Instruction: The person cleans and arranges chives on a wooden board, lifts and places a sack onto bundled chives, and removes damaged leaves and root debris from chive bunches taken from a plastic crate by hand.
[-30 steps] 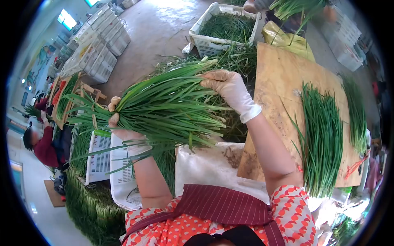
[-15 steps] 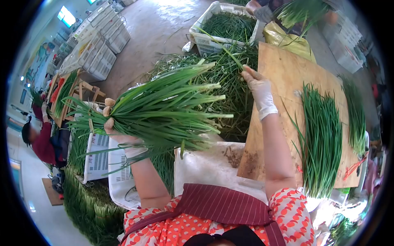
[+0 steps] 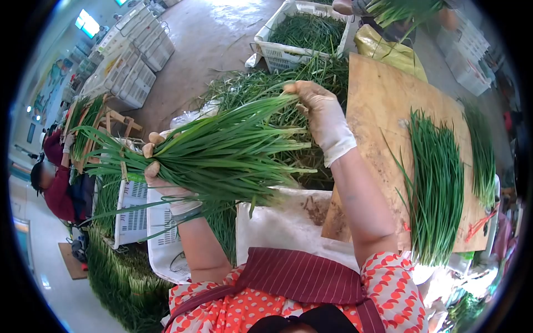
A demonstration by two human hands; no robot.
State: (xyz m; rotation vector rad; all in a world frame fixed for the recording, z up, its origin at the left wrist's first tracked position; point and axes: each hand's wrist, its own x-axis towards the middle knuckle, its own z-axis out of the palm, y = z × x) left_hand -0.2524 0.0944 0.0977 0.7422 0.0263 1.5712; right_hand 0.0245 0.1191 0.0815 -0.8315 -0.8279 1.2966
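A bunch of long green stalks (image 3: 233, 150) is spread out in front of me. My left hand (image 3: 164, 172), in a thin pale glove, is wrapped round its leafy part at the left. At the bunch's upper right end, my right hand (image 3: 322, 114), gloved too, has its fingers pinched on a stalk tip. Beyond and below the bunch lies a heap of loose green leaves (image 3: 250, 83). On the wooden board (image 3: 372, 122) to the right rests a neat bundle of green stalks (image 3: 436, 188), with a second bundle (image 3: 480, 150) farther right.
A white crate (image 3: 283, 58) of leaves stands ahead, near a yellow sack (image 3: 383, 50). Another person's hands hold stalks (image 3: 400, 11) at the top right. At the left are stacked crates (image 3: 130, 72), a person in dark red (image 3: 58, 194) and piled stalks (image 3: 125, 277).
My right hand held a stalk out over the heap half a second ago; it has come back left to the bunch, and that stalk is gone from it.
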